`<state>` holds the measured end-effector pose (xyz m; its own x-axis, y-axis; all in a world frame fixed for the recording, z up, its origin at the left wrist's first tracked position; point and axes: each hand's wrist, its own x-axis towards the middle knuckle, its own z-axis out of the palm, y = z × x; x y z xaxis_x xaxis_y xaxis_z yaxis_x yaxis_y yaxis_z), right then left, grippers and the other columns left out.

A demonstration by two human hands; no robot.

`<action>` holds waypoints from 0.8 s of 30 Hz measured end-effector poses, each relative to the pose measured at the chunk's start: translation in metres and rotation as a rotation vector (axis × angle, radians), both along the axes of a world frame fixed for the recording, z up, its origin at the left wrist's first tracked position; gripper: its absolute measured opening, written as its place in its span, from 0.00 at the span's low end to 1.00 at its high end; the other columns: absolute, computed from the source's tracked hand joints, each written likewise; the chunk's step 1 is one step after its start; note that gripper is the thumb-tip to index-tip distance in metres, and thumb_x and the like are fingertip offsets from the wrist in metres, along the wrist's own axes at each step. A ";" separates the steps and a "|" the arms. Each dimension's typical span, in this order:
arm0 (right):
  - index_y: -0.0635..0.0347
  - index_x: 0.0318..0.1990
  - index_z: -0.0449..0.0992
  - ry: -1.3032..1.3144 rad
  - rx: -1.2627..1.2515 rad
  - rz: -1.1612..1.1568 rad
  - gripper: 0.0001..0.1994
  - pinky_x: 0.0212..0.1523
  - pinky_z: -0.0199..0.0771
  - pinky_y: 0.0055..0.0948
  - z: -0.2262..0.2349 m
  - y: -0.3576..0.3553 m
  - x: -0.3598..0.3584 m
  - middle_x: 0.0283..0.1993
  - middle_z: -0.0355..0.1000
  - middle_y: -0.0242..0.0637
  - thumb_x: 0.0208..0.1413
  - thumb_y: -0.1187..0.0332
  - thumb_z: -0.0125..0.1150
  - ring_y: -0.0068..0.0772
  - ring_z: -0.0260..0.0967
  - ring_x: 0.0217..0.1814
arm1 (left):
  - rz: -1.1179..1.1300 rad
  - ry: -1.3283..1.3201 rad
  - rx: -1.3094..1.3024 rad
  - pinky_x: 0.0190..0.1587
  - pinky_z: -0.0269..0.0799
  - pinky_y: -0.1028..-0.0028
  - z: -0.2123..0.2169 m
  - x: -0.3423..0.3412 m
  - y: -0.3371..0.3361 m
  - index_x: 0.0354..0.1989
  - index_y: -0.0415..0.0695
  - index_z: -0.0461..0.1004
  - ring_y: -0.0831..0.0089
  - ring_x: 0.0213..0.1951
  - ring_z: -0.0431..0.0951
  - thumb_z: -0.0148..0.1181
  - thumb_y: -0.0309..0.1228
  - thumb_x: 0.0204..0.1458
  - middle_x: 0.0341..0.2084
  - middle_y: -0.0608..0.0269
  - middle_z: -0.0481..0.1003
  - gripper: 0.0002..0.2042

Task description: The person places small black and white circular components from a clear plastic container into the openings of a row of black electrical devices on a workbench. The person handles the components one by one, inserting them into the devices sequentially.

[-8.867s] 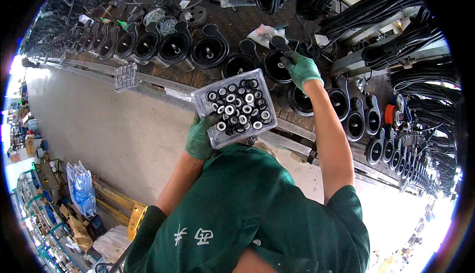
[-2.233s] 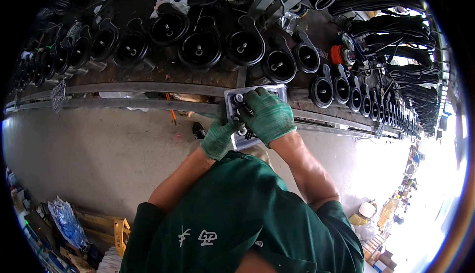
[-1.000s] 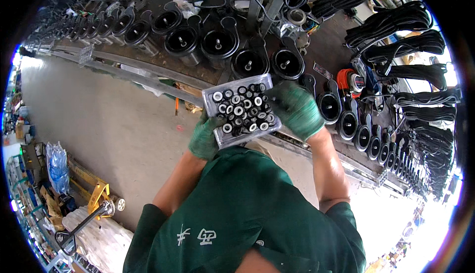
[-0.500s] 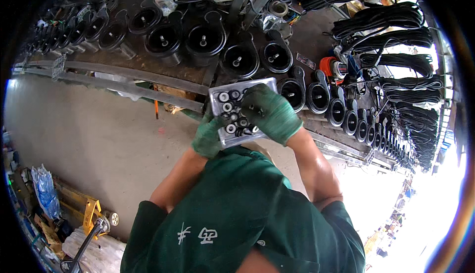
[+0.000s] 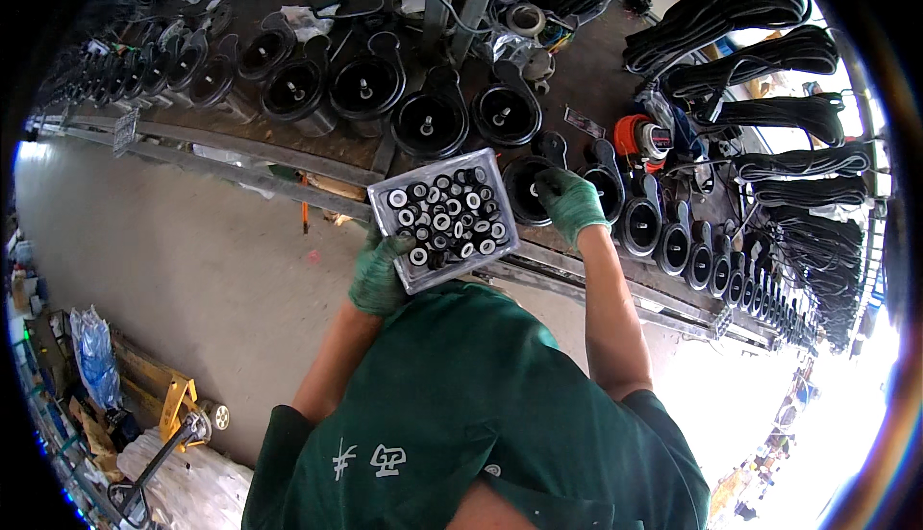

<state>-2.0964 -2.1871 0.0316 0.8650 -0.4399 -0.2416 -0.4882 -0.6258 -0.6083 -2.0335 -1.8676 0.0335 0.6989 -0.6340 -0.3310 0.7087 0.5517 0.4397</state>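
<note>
My left hand (image 5: 378,278), in a green glove, grips the near left side of a clear plastic box (image 5: 469,267). Inside lie many small black-and-silver ring-shaped parts (image 5: 454,208), like seals. My gloved right hand (image 5: 574,205) reaches over a round black motor housing (image 5: 520,205) on the bench, its fingertips pinched together at the central shaft. Whatever they pinch is hidden by the glove. More open black housings (image 5: 430,126), each with a metal shaft standing in the middle, run in a row along the bench on both sides of that hand.
A metal rail (image 5: 317,171) edges the dark bench. Behind the housings are a red tool-like object (image 5: 630,136), a tape roll (image 5: 525,19) and a metal post (image 5: 444,1). Coiled black cables (image 5: 731,13) line the right. A yellow pallet jack (image 5: 176,410) stands on the floor at lower left.
My right hand has left the box and moved right to a housing. The box, still in my left hand, has shifted slightly left, and its ring parts are now uncovered.
</note>
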 end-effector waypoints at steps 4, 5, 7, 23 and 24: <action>0.58 0.51 0.83 -0.195 -0.065 0.073 0.12 0.53 0.78 0.44 0.043 0.024 -0.005 0.51 0.79 0.49 0.61 0.69 0.63 0.56 0.76 0.54 | -0.005 0.018 0.037 0.62 0.79 0.51 0.008 -0.011 -0.008 0.73 0.46 0.57 0.52 0.61 0.76 0.63 0.21 0.50 0.62 0.49 0.72 0.39; 0.59 0.50 0.82 -0.276 0.002 0.130 0.11 0.53 0.78 0.45 0.051 0.030 -0.008 0.51 0.78 0.48 0.61 0.70 0.63 0.55 0.77 0.50 | -0.014 0.006 0.034 0.61 0.80 0.52 0.007 -0.012 -0.011 0.73 0.47 0.57 0.53 0.59 0.78 0.62 0.21 0.50 0.62 0.49 0.72 0.39; 0.57 0.51 0.82 -0.299 -0.003 0.277 0.13 0.50 0.80 0.41 0.080 0.049 -0.013 0.47 0.77 0.45 0.59 0.71 0.65 0.49 0.78 0.48 | -0.036 0.017 0.048 0.59 0.82 0.54 0.006 -0.014 -0.015 0.73 0.47 0.57 0.53 0.58 0.79 0.62 0.21 0.50 0.62 0.49 0.72 0.38; 0.62 0.52 0.78 -0.240 -0.162 0.580 0.16 0.62 0.73 0.50 0.066 0.072 -0.038 0.57 0.74 0.52 0.59 0.65 0.64 0.57 0.71 0.60 | -0.092 -0.071 0.098 0.58 0.83 0.56 -0.009 -0.049 -0.050 0.72 0.47 0.59 0.56 0.58 0.78 0.63 0.22 0.54 0.61 0.50 0.73 0.35; 0.64 0.51 0.79 -0.226 -0.113 0.569 0.16 0.62 0.72 0.50 0.071 0.071 -0.040 0.56 0.74 0.52 0.58 0.66 0.65 0.57 0.71 0.61 | -0.103 -0.062 0.110 0.58 0.83 0.56 -0.009 -0.050 -0.051 0.72 0.46 0.59 0.56 0.58 0.78 0.63 0.22 0.53 0.60 0.50 0.73 0.35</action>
